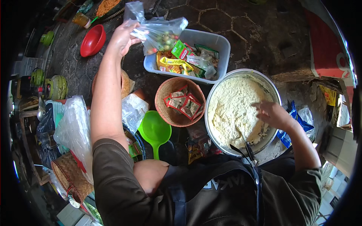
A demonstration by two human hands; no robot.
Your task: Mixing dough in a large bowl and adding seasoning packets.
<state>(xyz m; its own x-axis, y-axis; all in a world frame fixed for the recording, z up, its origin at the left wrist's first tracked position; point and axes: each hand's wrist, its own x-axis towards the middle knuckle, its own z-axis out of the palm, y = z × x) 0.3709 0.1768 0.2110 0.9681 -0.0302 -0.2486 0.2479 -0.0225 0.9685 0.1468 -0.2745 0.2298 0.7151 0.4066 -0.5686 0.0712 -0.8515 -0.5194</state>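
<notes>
My left hand (123, 38) grips a clear plastic bag (162, 28) by its upper part. Small round green and red fruits or vegetables (166, 41) fill the bag's lower end, which hangs over the left end of a clear plastic tub (226, 53). Inside that tub lie several seasoning packets (180, 50) and a yellow packet (174, 62). Over a large metal pot (208, 124) my right hand (270, 113) hovers with fingers apart, holding nothing visible. Pale, lumpy batter or dough (234, 104) covers the pot's inside; whether my fingertips touch it I cannot tell.
A woven basket (161, 113) with red-edged sachets (183, 103) stands left of the pot. Nearby are a green plastic dipper (155, 127) and a red bowl (92, 41). Blue packaging (299, 121) lies to the right. Green gas cylinders (58, 87) stand at far left.
</notes>
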